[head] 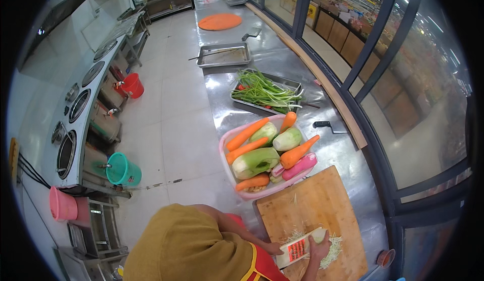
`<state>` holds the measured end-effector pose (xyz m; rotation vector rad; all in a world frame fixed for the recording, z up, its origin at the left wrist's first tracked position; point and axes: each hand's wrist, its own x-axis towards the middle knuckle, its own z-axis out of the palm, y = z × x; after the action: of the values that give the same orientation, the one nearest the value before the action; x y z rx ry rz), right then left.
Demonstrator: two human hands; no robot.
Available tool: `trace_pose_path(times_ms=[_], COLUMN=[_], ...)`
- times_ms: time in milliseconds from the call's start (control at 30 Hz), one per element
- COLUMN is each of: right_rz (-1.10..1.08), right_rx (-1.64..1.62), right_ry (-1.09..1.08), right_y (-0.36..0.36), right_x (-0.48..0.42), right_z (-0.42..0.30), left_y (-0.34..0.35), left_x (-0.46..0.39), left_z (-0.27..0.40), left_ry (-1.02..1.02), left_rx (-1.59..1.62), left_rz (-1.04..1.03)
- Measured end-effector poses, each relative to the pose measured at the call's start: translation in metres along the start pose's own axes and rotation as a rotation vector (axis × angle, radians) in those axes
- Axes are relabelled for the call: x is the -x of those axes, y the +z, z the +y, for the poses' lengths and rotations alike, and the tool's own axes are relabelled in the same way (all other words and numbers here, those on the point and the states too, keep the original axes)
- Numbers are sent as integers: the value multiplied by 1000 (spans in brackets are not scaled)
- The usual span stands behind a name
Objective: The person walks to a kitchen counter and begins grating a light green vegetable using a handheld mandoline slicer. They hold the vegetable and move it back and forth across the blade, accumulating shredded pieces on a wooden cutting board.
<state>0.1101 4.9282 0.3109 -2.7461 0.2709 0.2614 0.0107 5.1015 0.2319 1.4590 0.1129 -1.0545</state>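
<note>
My left hand (274, 248) grips the near end of a pale hand grater (297, 249), which bears a red-orange label with writing. The grater slants over a wooden cutting board (321, 201). At its far end, my right hand (320, 246) is closed around a pale green piece of radish (318, 235), pressed to the grater. Fine whitish shreds (332, 252) lie heaped beside and under the grater, with a few strands farther up the board. The fingers partly cover the radish piece.
A pink-rimmed basin (224, 164) of carrots and radishes adjoins the board. Beyond it are a tray of green onions (264, 90), a cleaver (329, 126), a metal tray (223, 55) and an orange round board (220, 21). A small cup (385, 258) stands right of the board.
</note>
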Motion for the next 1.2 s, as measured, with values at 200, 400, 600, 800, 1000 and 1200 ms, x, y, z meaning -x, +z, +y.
trace_pose_path(times_ms=[200, 400, 600, 800, 1000, 1200], right_rz=[-55, -18, -48, -76, -41, -98], right_rx=[-68, 23, 43, -32, 63, 32], right_ry=[-343, -112, -192, -114, -184, -233], right_y=[-12, 10, -14, 7, -5, 12], right_x=[85, 2, 70, -9, 48, 8], right_z=[-1, 16, -13, 12, -13, 9], left_y=[-5, -12, -3, -9, -4, -17], left_x=[-13, 35, -26, -10, -36, -16], left_z=[-4, 30, -13, -1, -23, -11], left_ry=[21, -27, 3, -60, -30, -40], left_rx=[52, -22, 24, 42, 17, 36], left_rz=[35, 67, -28, 17, -67, 12])
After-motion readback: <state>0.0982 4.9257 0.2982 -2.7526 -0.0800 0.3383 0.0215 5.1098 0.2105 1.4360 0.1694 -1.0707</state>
